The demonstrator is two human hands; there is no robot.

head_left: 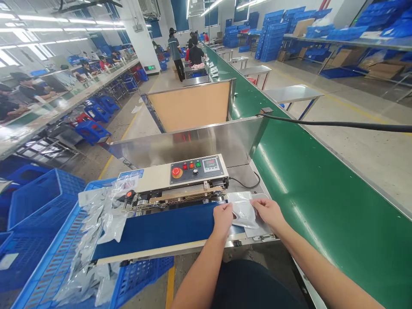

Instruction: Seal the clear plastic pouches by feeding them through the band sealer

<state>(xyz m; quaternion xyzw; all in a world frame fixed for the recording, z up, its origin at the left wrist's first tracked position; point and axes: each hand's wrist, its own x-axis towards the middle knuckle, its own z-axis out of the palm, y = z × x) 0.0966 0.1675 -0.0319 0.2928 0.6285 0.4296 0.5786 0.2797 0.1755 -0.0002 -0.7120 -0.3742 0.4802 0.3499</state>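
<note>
My left hand (222, 219) and right hand (267, 213) pinch one silver pouch (243, 213) by the blue belt (154, 231), fingers (227, 207) closed; more pouches (93, 223) lie in the crate (144, 274) at eight o'clock.

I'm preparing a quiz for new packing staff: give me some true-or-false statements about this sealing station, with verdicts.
The left hand and right hand both touch a silver foil pouch. True.
The sealer's control panel carries a round red stop button. True.
The sealer's feed belt is green. False: it is a dark blue fabric belt; a green conveyor belt runs alongside.
The blue plastic crate at lower left is empty. False: loose foil pouches lie in it.
</note>
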